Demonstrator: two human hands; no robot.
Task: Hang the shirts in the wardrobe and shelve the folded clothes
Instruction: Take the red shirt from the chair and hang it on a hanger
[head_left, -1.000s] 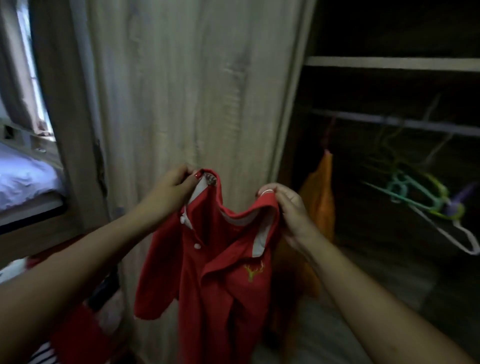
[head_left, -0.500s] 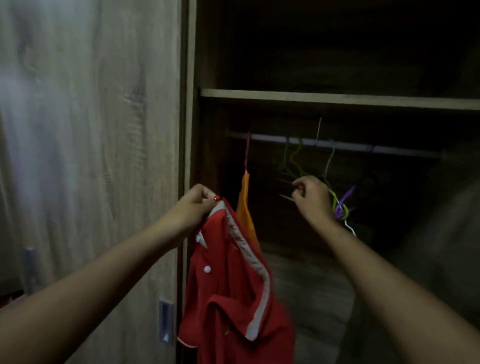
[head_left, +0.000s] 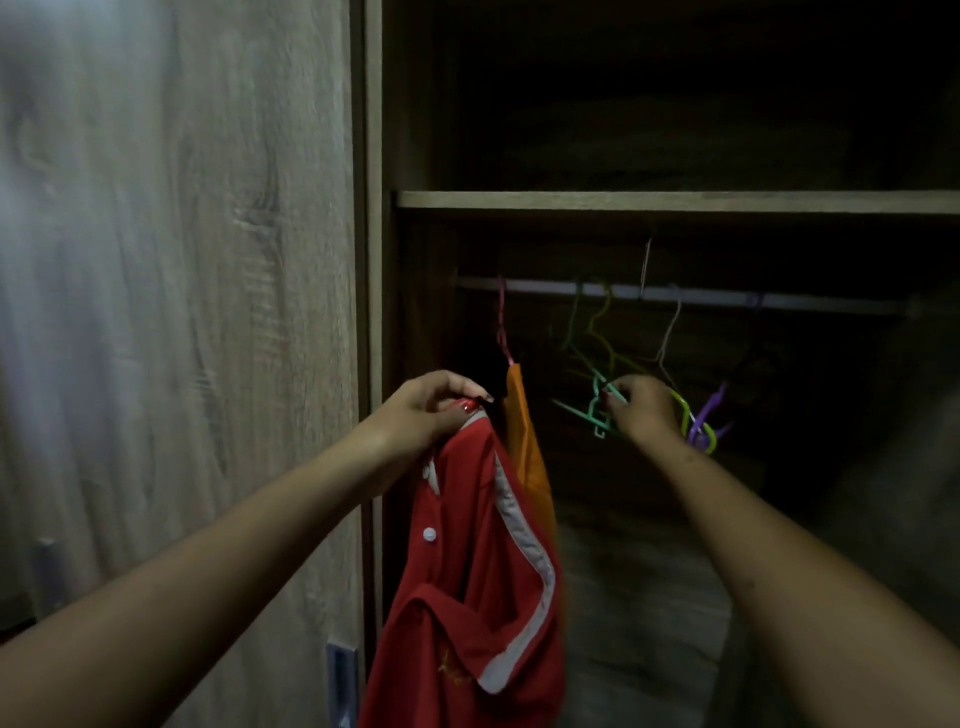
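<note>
The left hand (head_left: 431, 410) pinches the red shirt (head_left: 467, 571) at the collar, fingers curled tight over the fabric. The shirt hangs from that one grip at the edge of the wardrobe opening, just in front of the orange garment (head_left: 524, 447) already hung on a pink hanger (head_left: 502, 327). A second ago both hands held the collar spread in front of the wardrobe door (head_left: 182, 312). Since then the right hand (head_left: 644, 410) has let go, so the shirt has collapsed into a single drape with its white trim running down the front. That hand has gone into the cluster of bare hangers, and its fingers are now curled at the teal hanger (head_left: 592, 410). They seem to pinch its arm, though the wardrobe interior is dim and the exact hold is hard to make out. Beside it dangle a yellow-green hanger (head_left: 685, 415) and a purple hanger (head_left: 709, 415), all hooked on the rail (head_left: 727, 300) under the shelf (head_left: 675, 200). The change suggests the work has passed from presenting the shirt to fetching a hanger for it. The hanger has yet to come off the rail, and the tangled neighbours could well snag it. The shirt is not yet hung, and no folded clothes are in view.
</note>
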